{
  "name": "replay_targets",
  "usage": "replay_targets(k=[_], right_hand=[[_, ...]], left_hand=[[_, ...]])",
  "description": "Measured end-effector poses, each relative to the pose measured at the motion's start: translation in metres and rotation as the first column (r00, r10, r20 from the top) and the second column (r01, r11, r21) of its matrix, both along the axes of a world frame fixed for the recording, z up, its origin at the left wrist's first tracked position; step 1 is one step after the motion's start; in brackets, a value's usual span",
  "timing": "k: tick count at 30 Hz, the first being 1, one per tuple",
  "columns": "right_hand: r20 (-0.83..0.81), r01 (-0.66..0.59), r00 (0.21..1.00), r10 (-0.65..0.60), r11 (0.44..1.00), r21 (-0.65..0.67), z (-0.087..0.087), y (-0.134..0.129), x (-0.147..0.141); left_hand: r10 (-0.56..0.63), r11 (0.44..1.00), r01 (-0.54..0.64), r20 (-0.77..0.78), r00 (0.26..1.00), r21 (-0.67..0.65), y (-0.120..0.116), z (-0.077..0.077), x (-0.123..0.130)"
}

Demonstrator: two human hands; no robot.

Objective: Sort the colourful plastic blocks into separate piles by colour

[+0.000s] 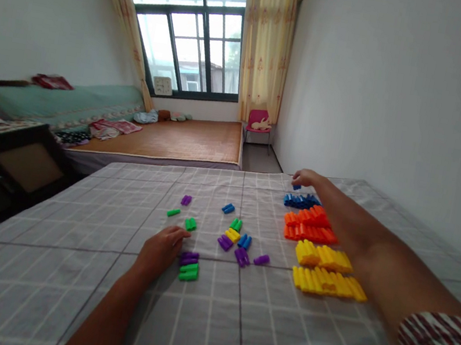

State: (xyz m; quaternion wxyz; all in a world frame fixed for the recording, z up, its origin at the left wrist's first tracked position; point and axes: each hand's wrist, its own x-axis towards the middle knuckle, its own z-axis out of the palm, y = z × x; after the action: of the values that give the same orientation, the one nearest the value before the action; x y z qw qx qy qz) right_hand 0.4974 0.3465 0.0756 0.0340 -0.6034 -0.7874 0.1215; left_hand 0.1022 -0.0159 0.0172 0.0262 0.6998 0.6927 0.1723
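Note:
My right hand (pixel 305 178) is closed on a small blue plastic piece (pixel 296 187), just beyond a row of blue pieces (pixel 302 201) at the far right. Orange pieces (pixel 311 224) and yellow pieces (pixel 329 282) lie in rows nearer me, beside my right forearm. My left hand (pixel 162 246) rests on the cloth, fingers partly stretched and holding nothing that I can see. Close to its fingertips lies a green piece (pixel 190 224); purple pieces (pixel 189 258) and green pieces (pixel 188 272) sit just right of it.
Mixed loose pieces, among them a yellow one (pixel 232 235) and a purple one (pixel 262 259), are scattered mid-table on the grey checked cloth (pixel 205 321). Beyond stand a bed (pixel 192 139) and a pink chair (pixel 259 119). A white wall (pixel 400 107) runs along the right.

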Motion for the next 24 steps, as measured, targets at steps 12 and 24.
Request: replay_targets(k=[12,24], right_hand=[[0.106,0.194,0.976,-0.191,0.981,-0.023,-0.002,-0.047,0.106],[-0.006,0.274,0.961,-0.276,0.958,-0.084,-0.024,-0.053,0.111]], left_hand=[[-0.034,0.999,0.034,0.018,0.999,-0.031,0.005,-0.002,-0.002],[-0.031,1.0,0.031,-0.026,0.999,0.002,0.005,-0.004,-0.004]])
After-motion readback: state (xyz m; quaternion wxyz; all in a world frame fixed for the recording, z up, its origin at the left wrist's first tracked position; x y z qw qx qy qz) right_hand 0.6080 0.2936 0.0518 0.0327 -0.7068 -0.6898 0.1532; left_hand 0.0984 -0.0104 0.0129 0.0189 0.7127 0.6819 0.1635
